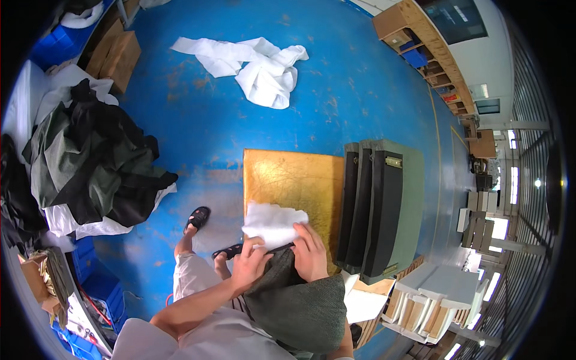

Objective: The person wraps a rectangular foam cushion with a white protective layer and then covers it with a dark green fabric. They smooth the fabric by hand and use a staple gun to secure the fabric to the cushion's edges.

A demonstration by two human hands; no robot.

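Note:
A dark grey-green fabric cover lies bunched against my body, its opening facing the yellowish tabletop. White fluffy padding sticks out of that opening over the table's near-left part. My left hand is closed, its curled fingers pinching the cover's edge beside the padding. My right hand grips the padding's right side, fingertips on the white fluff and palm against the cover. How far the padding reaches inside the cover is hidden.
Several dark green and black padded panels stand on the right of the yellowish table. White cloth lies on the blue floor ahead. Dark fabric is heaped at left, above blue crates. White boards are stacked at lower right.

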